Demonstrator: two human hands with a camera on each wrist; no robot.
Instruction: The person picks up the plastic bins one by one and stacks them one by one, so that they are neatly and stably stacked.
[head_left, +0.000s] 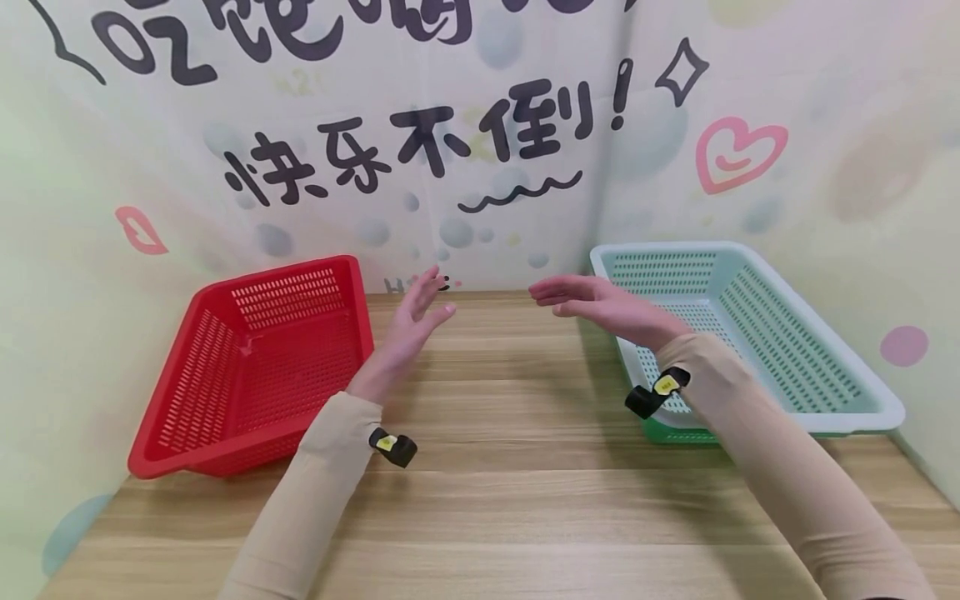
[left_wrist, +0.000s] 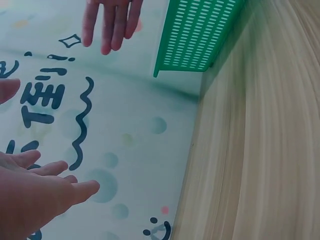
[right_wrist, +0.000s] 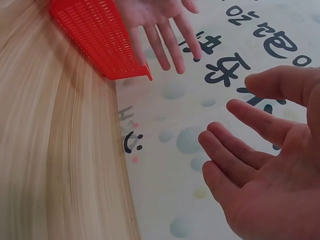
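Note:
Both hands are raised above the far middle of the wooden table, palms turned toward each other, fingers straight and holding nothing. My left hand hovers just right of the red basket. My right hand hovers beside the left rim of the green basket. The left wrist view shows the left hand with spread fingers and the right hand's fingers across from it. In the right wrist view the right hand is relaxed and faces the left hand.
Both baskets are perforated plastic; the red basket is tilted at the left and the green basket lies at the right. A printed wall with black lettering closes off the table's far side. Bare wood lies between the baskets.

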